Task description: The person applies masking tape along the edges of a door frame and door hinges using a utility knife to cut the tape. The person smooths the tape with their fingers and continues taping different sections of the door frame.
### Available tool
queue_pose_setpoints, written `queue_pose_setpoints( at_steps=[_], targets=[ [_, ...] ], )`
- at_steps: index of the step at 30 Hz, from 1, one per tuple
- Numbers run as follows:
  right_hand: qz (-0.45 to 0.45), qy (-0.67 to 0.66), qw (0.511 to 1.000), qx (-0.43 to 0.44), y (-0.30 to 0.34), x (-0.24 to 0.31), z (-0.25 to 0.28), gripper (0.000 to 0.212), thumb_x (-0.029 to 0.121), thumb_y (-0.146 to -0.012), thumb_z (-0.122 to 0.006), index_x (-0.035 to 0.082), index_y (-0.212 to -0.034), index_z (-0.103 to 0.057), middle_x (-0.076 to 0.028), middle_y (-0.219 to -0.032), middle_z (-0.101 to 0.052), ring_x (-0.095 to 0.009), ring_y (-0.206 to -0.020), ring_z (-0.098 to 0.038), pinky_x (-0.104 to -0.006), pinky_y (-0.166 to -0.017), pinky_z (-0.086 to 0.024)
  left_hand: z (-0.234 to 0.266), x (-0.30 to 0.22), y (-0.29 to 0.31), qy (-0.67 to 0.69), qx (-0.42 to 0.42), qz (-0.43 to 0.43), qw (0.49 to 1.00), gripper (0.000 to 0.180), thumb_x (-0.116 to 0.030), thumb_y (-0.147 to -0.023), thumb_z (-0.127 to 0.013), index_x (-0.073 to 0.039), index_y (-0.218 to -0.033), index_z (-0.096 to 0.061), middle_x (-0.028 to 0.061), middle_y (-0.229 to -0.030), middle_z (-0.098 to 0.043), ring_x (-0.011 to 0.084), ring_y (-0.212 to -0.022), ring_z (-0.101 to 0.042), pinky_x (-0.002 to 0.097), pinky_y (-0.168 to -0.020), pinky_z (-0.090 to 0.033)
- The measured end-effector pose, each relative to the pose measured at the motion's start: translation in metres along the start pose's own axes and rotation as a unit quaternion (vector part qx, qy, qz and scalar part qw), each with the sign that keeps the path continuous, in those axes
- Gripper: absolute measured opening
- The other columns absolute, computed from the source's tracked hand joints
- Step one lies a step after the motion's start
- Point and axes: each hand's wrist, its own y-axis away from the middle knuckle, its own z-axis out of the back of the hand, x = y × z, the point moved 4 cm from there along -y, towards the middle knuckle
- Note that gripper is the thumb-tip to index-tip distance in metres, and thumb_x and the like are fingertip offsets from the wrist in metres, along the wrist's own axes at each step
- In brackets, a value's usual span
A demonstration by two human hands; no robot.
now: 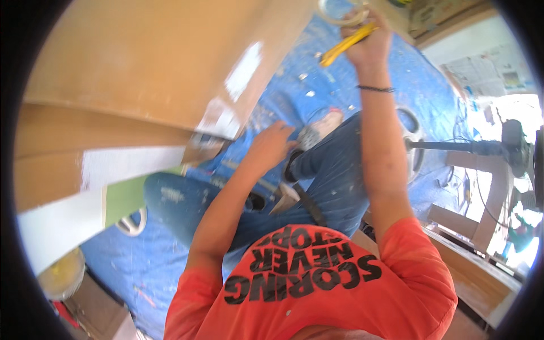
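At the top, my right hand [371, 42] is closed around a yellow utility knife [348, 45] that points down to the left. A pale roll of tape [331, 20] is at the same hand's fingers; whether it is gripped or hooked over them I cannot tell. My left hand [275, 143] is beside the lower corner of a large tan panel [158, 62], its fingers apart and slightly blurred. I make out nothing in it. White patches of filler or paint [243, 71] mark the panel's edge near that hand.
A paint-spotted blue tarp [396, 85] covers the floor under my bent legs. To the right stands a fan on a pole [453, 145] with a round base, cables and wooden frames nearby. Another pale ring [132, 222] lies at left, above a clear-walled tub [62, 275].
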Motion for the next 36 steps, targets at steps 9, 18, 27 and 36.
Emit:
queue_pose_setpoints(
  at_steps=[9, 18, 27, 36],
  targets=[
    [0.018, 0.064, 0.996, -0.060, 0.026, -0.002, -0.056, 0.022, 0.031, -0.103, -0.069, 0.010, -0.106, -0.062, -0.002, -0.080, -0.055, -0.013, -0.067, -0.052, -0.0273, -0.052, -0.036, 0.042, -0.011, -0.003, 0.007, -0.083, 0.001, 0.996, 0.043, -0.025, -0.103, -0.074, -0.004, -0.140, -0.067, 0.0194, -0.141, -0.066, 0.0409, -0.126, -0.067, 0.0479, -0.104, -0.056],
    [-0.138, 0.468, 0.845, 0.217, 0.053, -0.029, -0.078, 0.028, 0.035, -0.105, -0.073, 0.008, -0.113, -0.069, 0.005, -0.085, -0.056, -0.007, -0.079, -0.050, -0.0265, -0.067, -0.040, 0.106, -0.015, 0.005, 0.291, -0.330, -0.031, 0.897, 0.041, -0.024, -0.111, -0.067, -0.006, -0.148, -0.062, 0.0116, -0.134, -0.069, 0.0235, -0.119, -0.069, 0.0402, -0.104, -0.055],
    [-0.318, 0.524, 0.714, 0.340, 0.077, -0.075, -0.106, 0.032, 0.020, -0.087, -0.094, 0.003, -0.108, -0.077, 0.000, -0.093, -0.075, -0.009, -0.087, -0.066, -0.0288, -0.078, -0.053, 0.102, 0.004, 0.002, 0.370, -0.144, -0.024, 0.918, 0.037, -0.037, -0.116, -0.059, -0.002, -0.121, -0.070, 0.0025, -0.101, -0.068, 0.0112, -0.096, -0.059, 0.0324, -0.085, -0.050],
    [-0.280, 0.487, 0.762, 0.322, 0.073, -0.066, -0.107, 0.030, 0.021, -0.087, -0.094, 0.003, -0.105, -0.079, 0.000, -0.091, -0.075, -0.009, -0.084, -0.066, -0.0285, -0.075, -0.053, 0.111, -0.009, 0.004, 0.476, -0.119, -0.091, 0.867, 0.033, -0.030, -0.115, -0.064, 0.001, -0.125, -0.070, 0.0018, -0.108, -0.066, 0.0096, -0.101, -0.058, 0.0285, -0.089, -0.048]
  ],
)
